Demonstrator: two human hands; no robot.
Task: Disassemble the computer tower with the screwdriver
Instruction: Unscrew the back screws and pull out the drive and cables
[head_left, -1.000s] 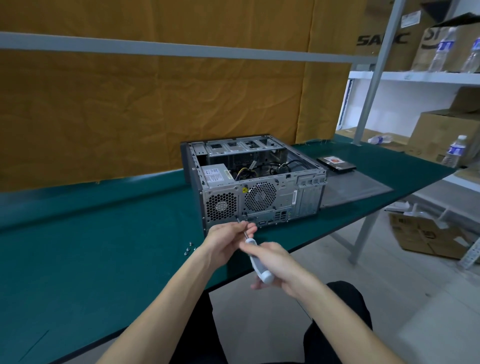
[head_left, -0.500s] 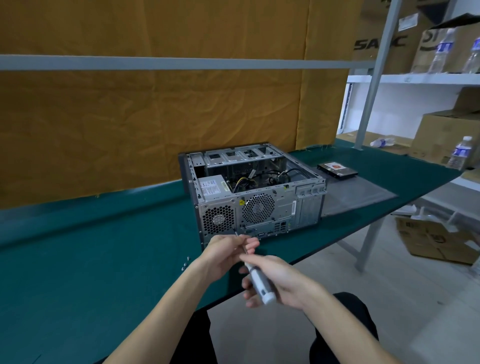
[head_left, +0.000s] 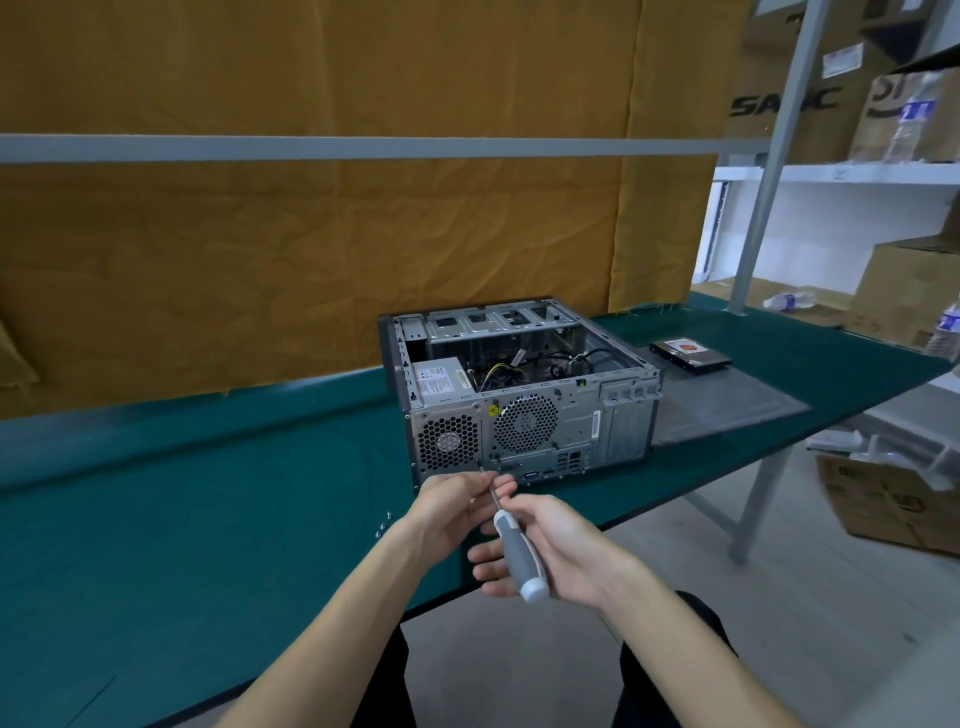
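Observation:
The computer tower (head_left: 524, 395) lies on its side on the green table (head_left: 208, 519), open on top, its rear panel with two fan grilles facing me. My right hand (head_left: 566, 551) grips the grey and white handle of the screwdriver (head_left: 519, 556). My left hand (head_left: 457, 509) pinches the metal shaft near the tip, which meets the lower edge of the rear panel below the left fan grille. Cables and a power supply show inside the case.
The removed grey side panel (head_left: 727, 405) lies flat right of the tower, with a hard drive (head_left: 691, 354) behind it. A few small screws (head_left: 383, 525) sit on the table to the left. Shelves with cardboard boxes and water bottles stand at the right.
The view has tilted upward, so tower and hands sit lower in the frame. Both hands stay on the screwdriver at the tower's rear panel; the handle has turned slightly in my right hand.

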